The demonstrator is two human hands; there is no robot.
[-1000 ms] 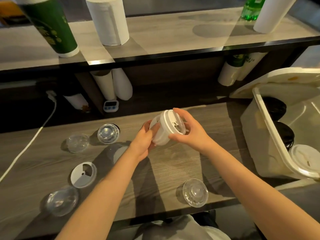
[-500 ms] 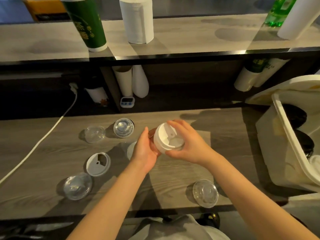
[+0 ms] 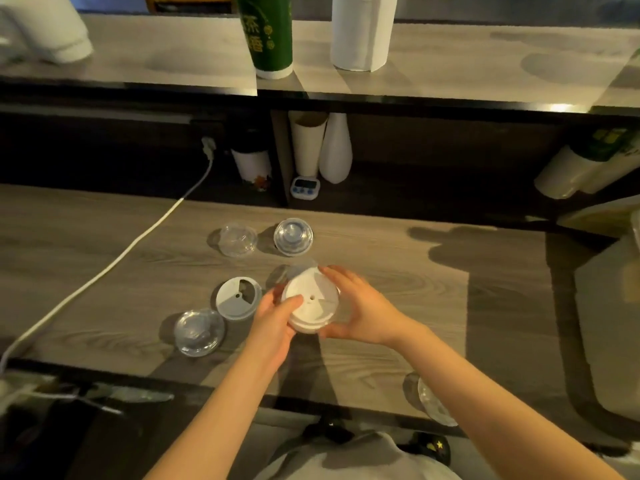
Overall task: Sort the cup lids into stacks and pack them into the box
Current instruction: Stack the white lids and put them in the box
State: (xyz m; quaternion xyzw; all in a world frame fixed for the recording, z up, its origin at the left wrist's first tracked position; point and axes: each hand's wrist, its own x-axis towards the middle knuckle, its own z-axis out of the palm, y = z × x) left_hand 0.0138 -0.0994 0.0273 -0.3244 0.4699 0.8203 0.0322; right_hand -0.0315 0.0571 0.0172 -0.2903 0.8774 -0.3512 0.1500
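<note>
Wood-grain counter (image 3: 398, 289), mid-frame: left hand (image 3: 273, 327) and right hand (image 3: 363, 313) both cup a white lid stack (image 3: 311, 299). Light, thin plastic; likely best gripped by the rim

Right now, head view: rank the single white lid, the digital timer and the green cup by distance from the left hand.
1. Single white lid, flat on the counter just left of the left hand.
2. Digital timer, back under the shelf.
3. Green cup, up on the top shelf.
</note>
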